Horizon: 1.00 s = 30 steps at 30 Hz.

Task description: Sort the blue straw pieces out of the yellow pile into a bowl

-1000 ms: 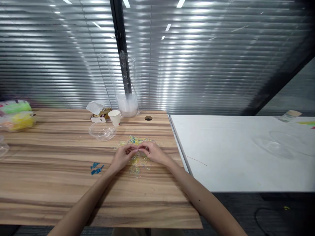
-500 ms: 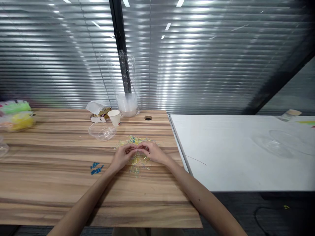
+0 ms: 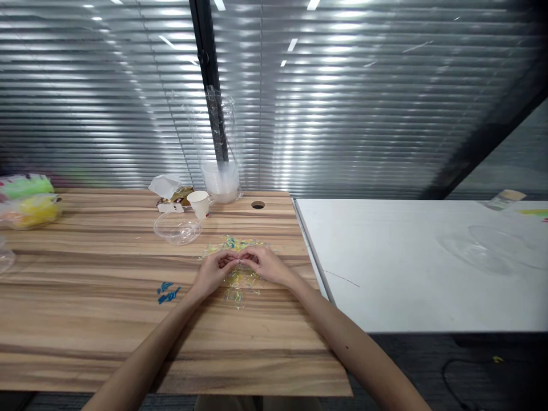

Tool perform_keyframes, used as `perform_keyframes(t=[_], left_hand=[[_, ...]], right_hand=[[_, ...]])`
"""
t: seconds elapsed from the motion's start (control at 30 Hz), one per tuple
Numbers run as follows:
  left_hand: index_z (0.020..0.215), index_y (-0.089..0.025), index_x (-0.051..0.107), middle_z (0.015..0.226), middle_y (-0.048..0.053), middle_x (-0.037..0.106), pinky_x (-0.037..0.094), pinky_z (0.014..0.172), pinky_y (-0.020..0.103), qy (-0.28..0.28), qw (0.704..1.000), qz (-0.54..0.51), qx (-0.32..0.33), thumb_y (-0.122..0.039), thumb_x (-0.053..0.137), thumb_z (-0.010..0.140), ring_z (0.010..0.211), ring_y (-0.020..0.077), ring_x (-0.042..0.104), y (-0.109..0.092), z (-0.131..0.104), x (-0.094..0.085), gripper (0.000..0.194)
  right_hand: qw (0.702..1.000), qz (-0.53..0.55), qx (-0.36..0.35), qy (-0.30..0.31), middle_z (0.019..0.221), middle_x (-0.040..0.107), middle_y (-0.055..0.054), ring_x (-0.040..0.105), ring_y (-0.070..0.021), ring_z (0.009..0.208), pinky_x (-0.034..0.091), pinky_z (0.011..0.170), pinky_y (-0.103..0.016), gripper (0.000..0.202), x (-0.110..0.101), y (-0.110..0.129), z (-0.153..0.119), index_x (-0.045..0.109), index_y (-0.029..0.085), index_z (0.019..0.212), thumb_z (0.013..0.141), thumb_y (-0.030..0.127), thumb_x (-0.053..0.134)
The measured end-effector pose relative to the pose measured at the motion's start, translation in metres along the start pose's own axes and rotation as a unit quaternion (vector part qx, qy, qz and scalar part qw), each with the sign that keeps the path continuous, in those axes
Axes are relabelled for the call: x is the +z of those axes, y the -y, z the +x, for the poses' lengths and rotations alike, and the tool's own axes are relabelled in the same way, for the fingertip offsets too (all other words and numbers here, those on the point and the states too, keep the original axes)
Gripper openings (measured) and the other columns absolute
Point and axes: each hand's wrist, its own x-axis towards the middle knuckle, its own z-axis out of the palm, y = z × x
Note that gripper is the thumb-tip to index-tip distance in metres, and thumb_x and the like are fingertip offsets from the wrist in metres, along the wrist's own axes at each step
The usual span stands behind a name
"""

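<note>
My left hand and my right hand meet fingertip to fingertip, both closed in a pinch. Whatever lies between the fingertips is too small to make out. Beneath and around them spreads a loose heap of thin shredded strips in yellow, green, blue and clear, some reaching toward me over the wood. To the left of my left forearm lies a small group of blue strips.
A clear plastic bowl, a white paper cup, an opened packet and bagged clear cups stand at the back. Colourful bags lie far left. A white table adjoins on the right, holding clear plastic pieces.
</note>
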Motion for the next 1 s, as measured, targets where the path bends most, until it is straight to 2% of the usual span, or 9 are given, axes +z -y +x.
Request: perform_keyframes(t=[0.6,1.0], left_hand=[[0.085,-0.016,0.067,0.082,0.006,0.071,0.052,0.071,0.032,0.004,1.000,0.018,0.008,-0.040,0.065,0.072,0.076,0.0208,0.065,-0.0017,-0.0008,0.0004,0.028],[0.087,-0.016,0.067,0.083,0.006,0.071,0.050,0.071,0.031,0.014,1.000,0.026,0.009,-0.040,0.063,0.074,0.077,0.0203,0.065,0.0017,-0.0001,0.0006,0.027]], right_hand=[[1.000,0.017,0.001,0.015,0.084,0.068,-0.004,0.059,-0.0127,0.073,0.042,0.065,-0.021,0.014,-0.0001,0.0001,-0.0019,0.065,0.016,0.095,0.088,0.023,0.056],[0.999,0.019,0.012,0.024,0.086,0.068,-0.004,0.060,-0.0132,0.075,0.042,0.067,-0.022,0.016,-0.0010,0.0008,-0.0022,0.065,0.015,0.096,0.089,0.025,0.054]])
